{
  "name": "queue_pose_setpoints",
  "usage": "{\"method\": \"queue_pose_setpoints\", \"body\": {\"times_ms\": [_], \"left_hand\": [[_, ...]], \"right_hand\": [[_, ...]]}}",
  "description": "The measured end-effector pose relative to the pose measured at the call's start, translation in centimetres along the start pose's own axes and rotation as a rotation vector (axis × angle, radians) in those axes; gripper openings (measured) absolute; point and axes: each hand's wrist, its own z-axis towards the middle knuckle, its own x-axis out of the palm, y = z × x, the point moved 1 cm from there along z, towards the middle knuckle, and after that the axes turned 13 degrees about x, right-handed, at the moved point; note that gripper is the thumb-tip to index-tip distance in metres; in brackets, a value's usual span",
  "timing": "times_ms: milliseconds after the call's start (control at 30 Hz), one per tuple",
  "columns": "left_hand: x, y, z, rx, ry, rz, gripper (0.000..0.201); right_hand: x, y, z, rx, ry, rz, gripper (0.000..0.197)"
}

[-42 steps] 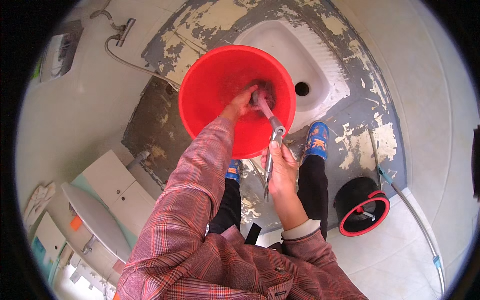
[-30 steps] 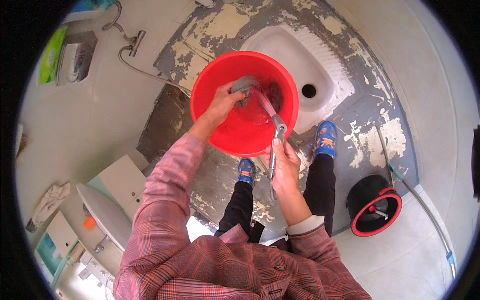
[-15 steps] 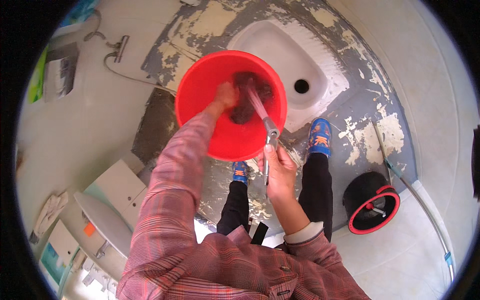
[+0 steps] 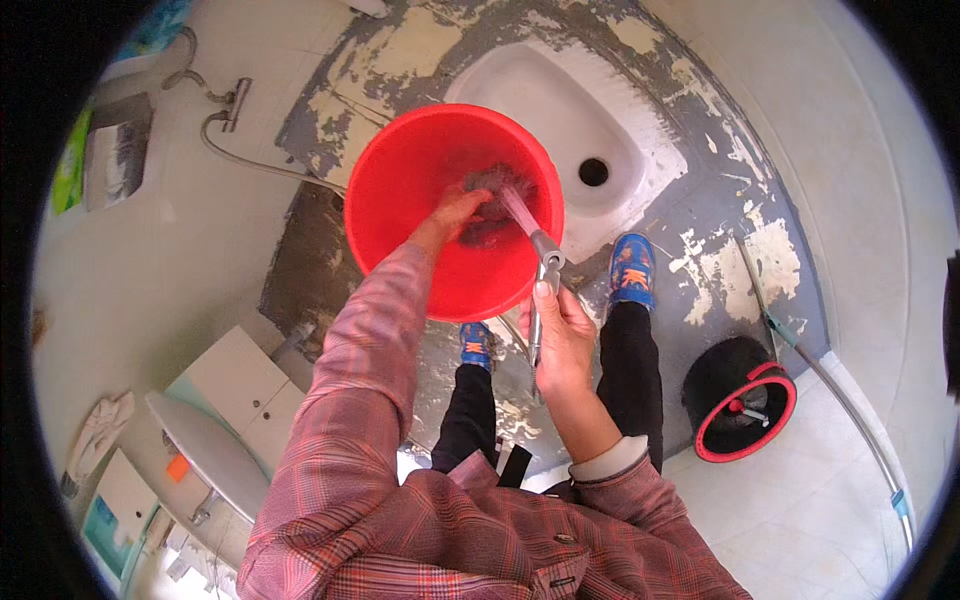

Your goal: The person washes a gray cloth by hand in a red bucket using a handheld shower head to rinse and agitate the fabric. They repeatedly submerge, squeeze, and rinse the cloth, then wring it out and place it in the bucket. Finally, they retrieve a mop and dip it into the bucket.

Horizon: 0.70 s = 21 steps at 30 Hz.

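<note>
A large red bucket (image 4: 395,165) stands in front of me by the squat toilet. Inside it, my left hand (image 4: 460,208) has its fingers on a dark grey, wet, fuzzy mass (image 4: 488,236), which looks gripped at its edge; motion blurs the detail. Over the bucket's near right rim, my right hand (image 4: 562,335) is wrapped around the handle of a silver hand-held sprayer (image 4: 545,246). From its nozzle a jet of water (image 4: 518,208) runs down onto the fuzzy mass.
Behind the bucket lies a white squat toilet (image 4: 540,110) with a dark drain hole. A black bucket with a red rim (image 4: 785,410) lies at right beside a long pole (image 4: 850,400). A hose (image 4: 255,160) runs from the left wall. A washbasin (image 4: 205,445) is at lower left.
My left hand has shifted slightly right and down in the bucket, and the fuzzy mass has changed shape under it. The sprayer stays in my right hand, still running.
</note>
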Motion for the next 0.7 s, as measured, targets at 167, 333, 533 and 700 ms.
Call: {"method": "queue_pose_setpoints", "body": {"times_ms": [167,333,533,700], "left_hand": [[-4.3,-6.9,-4.3,0.59,-0.004,0.199,0.045],[-6.1,-8.2,-5.6,0.437,-0.076,0.876,0.037],[-4.5,-8.6,-4.1,0.181,-0.221,0.044,0.021],[-2.7,-9.2,-5.6,0.464,0.011,-0.039,0.022]], "right_hand": [[0.9,-0.9,-0.4,0.0,0.058,0.048,0.025],[1.3,-1.5,-0.5,0.008,0.054,0.04,0.025],[1.2,-1.2,-0.7,0.008,0.066,0.057,0.026],[0.8,-0.6,-0.6,0.008,0.069,0.07,0.027]]}}
